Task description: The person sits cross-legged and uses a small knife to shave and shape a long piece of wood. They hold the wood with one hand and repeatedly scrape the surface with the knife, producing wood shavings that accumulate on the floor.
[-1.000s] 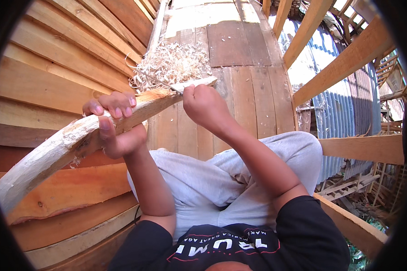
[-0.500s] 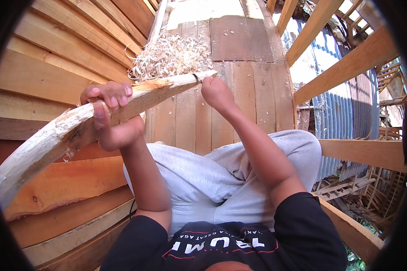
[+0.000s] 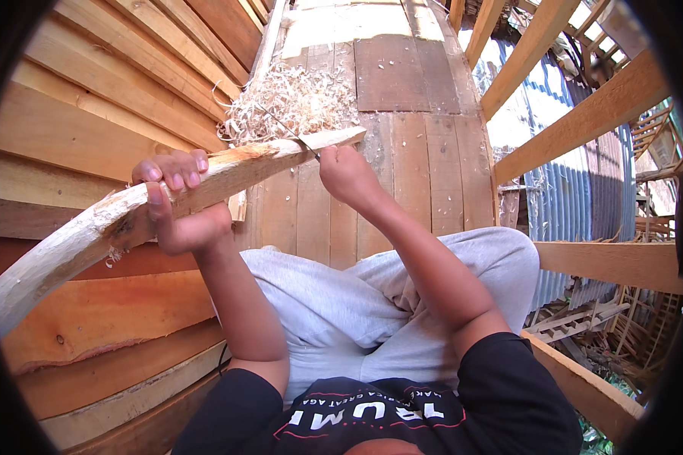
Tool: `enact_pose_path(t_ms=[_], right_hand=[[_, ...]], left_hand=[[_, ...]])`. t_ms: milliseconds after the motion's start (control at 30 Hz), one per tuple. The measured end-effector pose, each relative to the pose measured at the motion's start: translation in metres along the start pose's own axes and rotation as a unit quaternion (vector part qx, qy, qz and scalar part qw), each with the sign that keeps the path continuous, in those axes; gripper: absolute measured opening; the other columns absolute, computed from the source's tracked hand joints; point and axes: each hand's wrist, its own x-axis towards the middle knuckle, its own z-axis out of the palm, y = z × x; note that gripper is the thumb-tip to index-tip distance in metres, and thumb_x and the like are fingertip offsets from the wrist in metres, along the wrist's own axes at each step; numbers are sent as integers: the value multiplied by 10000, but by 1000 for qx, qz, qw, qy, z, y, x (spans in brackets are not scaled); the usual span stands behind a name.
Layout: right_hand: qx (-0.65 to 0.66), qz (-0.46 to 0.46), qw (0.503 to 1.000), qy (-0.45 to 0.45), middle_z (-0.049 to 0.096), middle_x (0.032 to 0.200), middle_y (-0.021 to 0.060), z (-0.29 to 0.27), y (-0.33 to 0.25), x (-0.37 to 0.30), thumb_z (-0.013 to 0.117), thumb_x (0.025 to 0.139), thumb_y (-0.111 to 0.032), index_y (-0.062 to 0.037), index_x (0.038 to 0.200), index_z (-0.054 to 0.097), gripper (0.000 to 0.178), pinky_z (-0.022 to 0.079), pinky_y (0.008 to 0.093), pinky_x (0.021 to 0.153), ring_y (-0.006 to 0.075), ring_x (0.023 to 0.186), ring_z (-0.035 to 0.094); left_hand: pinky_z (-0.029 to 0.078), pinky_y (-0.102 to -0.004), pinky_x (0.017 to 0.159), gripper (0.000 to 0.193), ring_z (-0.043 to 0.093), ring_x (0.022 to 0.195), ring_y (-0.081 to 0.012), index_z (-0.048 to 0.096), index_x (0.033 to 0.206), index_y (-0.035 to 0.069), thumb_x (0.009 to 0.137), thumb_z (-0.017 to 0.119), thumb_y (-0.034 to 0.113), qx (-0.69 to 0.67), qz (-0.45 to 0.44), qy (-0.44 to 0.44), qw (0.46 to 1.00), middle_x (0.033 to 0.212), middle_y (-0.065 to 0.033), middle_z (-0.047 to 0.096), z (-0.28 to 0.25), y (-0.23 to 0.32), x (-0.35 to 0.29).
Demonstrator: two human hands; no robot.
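A long, curved piece of pale, roughly shaved wood [image 3: 76,235] slants from the lower left up to its narrow end near the middle. My left hand [image 3: 176,193] is closed around it, fingers over the top and thumb on the near side. My right hand [image 3: 345,173] makes a fist close to the narrow end. From that fist a thin dark blade [image 3: 291,130] crosses the wood toward the upper left; it looks like a knife, its handle hidden in my fingers. An orange-brown patch shows on the wood between my hands.
Curly wood shavings [image 3: 292,98] lie heaped on the plank floor [image 3: 410,174] beyond the wood. Stacked boards [image 3: 91,98] form a wall at left. Wooden rails [image 3: 577,121] run along the right, with corrugated metal sheets [image 3: 561,197] outside them. My crossed legs in grey trousers [image 3: 326,303] are below.
My right hand and the blade have moved left along the wood, away from its narrow end. The wood's narrow end sits slightly lower. My left hand keeps its grip.
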Motion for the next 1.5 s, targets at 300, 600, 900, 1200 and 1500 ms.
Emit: enact_pose_path(t_ms=[300, 600, 900, 1200, 1500], right_hand=[[9, 18, 999, 34, 607, 811, 363, -6, 0, -2, 328, 948, -301, 114, 768, 628, 542, 467, 549, 813, 518, 811, 609], [-31, -18, 998, 60, 599, 759, 351, -4, 5, 3, 333, 951, -300, 105, 722, 616, 545, 484, 542, 780, 514, 778, 611], [-30, -40, 997, 54, 601, 744, 350, -10, -9, 2, 313, 965, -299, 108, 702, 621, 575, 484, 537, 768, 510, 761, 611], [-27, -25, 999, 34, 612, 760, 344, -10, -30, -21, 326, 964, -310, 92, 719, 632, 561, 479, 548, 797, 514, 796, 612], [-41, 49, 998, 6, 621, 946, 370, -12, 3, -2, 319, 947, -321, 107, 866, 660, 553, 474, 525, 876, 493, 938, 617]], left_hand=[[399, -334, 708, 203, 452, 674, -128, 486, 953, 122, 849, 626, 225, 17, 13, -23, 1000, 736, 9, 446, 18, -3, -3], [398, -333, 706, 201, 445, 657, -126, 489, 908, 126, 848, 639, 244, 64, 16, 41, 997, 706, 3, 435, 30, -3, -4], [403, -336, 710, 204, 454, 665, -137, 486, 923, 119, 847, 644, 222, 22, 22, -22, 999, 711, 2, 441, 23, -3, -5], [408, -338, 708, 220, 460, 665, -140, 480, 934, 112, 838, 642, 224, 10, 21, -36, 999, 721, -5, 455, 11, 2, -5], [399, -345, 731, 195, 456, 689, -133, 477, 944, 123, 848, 620, 214, 30, 17, -28, 999, 740, 4, 451, 27, 1, -11]])
